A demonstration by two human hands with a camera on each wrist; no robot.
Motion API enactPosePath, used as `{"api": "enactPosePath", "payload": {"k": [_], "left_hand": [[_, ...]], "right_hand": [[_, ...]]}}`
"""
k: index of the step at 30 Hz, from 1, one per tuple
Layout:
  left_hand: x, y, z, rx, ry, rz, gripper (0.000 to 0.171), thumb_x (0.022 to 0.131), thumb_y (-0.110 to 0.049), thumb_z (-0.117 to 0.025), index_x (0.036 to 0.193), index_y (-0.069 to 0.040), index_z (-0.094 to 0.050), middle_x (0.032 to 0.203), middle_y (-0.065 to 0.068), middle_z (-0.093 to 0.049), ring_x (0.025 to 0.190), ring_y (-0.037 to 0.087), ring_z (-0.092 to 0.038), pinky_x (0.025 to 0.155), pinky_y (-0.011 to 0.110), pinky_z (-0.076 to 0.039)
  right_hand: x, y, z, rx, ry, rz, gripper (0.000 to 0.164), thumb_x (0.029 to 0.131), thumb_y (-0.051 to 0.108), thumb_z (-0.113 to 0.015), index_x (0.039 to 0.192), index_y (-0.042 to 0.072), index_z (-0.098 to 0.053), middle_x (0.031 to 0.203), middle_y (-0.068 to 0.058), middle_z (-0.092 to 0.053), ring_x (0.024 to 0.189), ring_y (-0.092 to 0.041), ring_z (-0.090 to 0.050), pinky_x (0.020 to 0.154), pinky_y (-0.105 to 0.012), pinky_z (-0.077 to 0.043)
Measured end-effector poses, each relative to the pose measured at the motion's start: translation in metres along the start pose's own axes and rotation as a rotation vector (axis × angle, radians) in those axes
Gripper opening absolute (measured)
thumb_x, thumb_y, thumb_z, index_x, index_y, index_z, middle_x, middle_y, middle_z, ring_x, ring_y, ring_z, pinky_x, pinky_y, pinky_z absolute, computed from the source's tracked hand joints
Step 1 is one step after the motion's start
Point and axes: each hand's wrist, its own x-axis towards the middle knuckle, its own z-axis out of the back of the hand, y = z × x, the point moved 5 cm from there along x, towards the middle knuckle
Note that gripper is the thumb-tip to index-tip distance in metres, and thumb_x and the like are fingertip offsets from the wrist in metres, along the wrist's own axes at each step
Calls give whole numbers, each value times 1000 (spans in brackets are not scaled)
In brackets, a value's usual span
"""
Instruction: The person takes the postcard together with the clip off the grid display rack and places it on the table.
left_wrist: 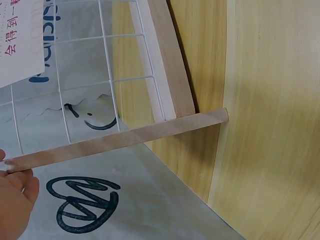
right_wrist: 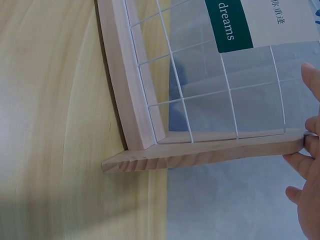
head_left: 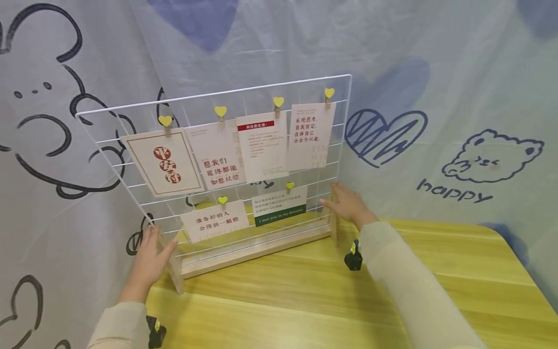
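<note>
A white wire grid display stand with a pale wooden base (head_left: 261, 250) stands on the table at a slant. Several printed cards, such as a red-bordered one (head_left: 148, 167) and a green-striped one (head_left: 279, 219), hang on it from yellow heart clips (head_left: 220, 112). My left hand (head_left: 150, 257) grips the upper end of the left wooden upright (left_wrist: 120, 139), fingers on both sides of it. At the other end, my right hand (head_left: 347, 204) holds the tip of the right upright (right_wrist: 210, 154), with the thumb (right_wrist: 311, 80) sticking out beside the grid.
The yellow wood-grain table (head_left: 279, 300) extends in front of the stand and to its right. Close behind hangs a pale curtain (head_left: 392, 29) with cartoon drawings. A small black device sits at my right wrist (head_left: 353, 261), another at my left wrist (head_left: 155, 333).
</note>
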Motion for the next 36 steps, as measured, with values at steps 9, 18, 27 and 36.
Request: {"api": "enactPosePath", "payload": {"k": [9,18,27,36], "left_hand": [[-1,1,-3,-34,-27,9,71,89,-45,-35,136,1,-7,139,23,7,119,50,-6,89,65,-11],[1,5,-5,-21,-23,-17,73,88,-46,-37,136,0,-6,139,21,8,119,50,-8,89,64,-12],[-2,6,-6,-35,-59,-19,72,89,-43,-39,136,1,-7,140,17,11,119,50,-7,88,65,-13],[-2,1,-8,-77,-97,12,69,89,-37,-40,135,3,-8,140,17,9,120,48,-7,92,61,-11]], "right_hand": [[0,-2,-1,23,2,-9,69,89,45,-36,135,-2,-15,139,-21,-13,125,-37,-14,96,-58,-7],[0,-3,-1,57,-20,-4,69,89,43,-37,134,-4,-16,139,-22,-13,125,-37,-13,97,-56,-8],[-5,-1,-1,74,-41,35,65,90,40,-36,134,-4,-17,138,-22,-15,125,-36,-14,100,-50,-11],[-6,-2,2,42,-52,64,65,90,42,-34,134,-4,-19,137,-22,-18,124,-37,-16,99,-52,-11]]}}
